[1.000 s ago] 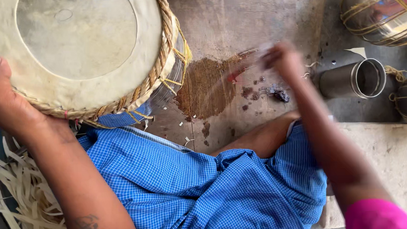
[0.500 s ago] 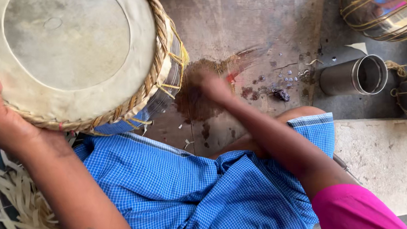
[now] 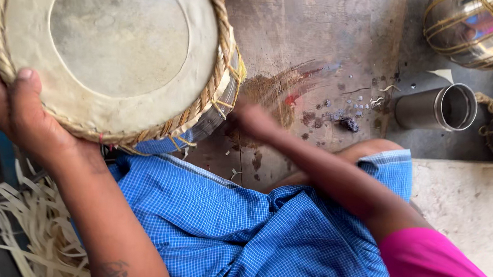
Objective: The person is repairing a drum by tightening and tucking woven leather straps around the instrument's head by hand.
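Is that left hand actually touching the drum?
Touching. The head view shows the left hand gripping the drum at its braided rim, thumb pressed onto the skin.

The right hand (image 3: 254, 120) is smeared by motion blur, so its fingers cannot be told apart, nor whether anything is held. The drum (image 3: 113, 67) is cut off by the top edge, and its shell is hidden under the skin head. Only the thumb and heel of the left hand (image 3: 21, 118) are seen (its fingers are hidden behind the rim). The brass drum shell (image 3: 468, 21) is cropped at the top right corner.
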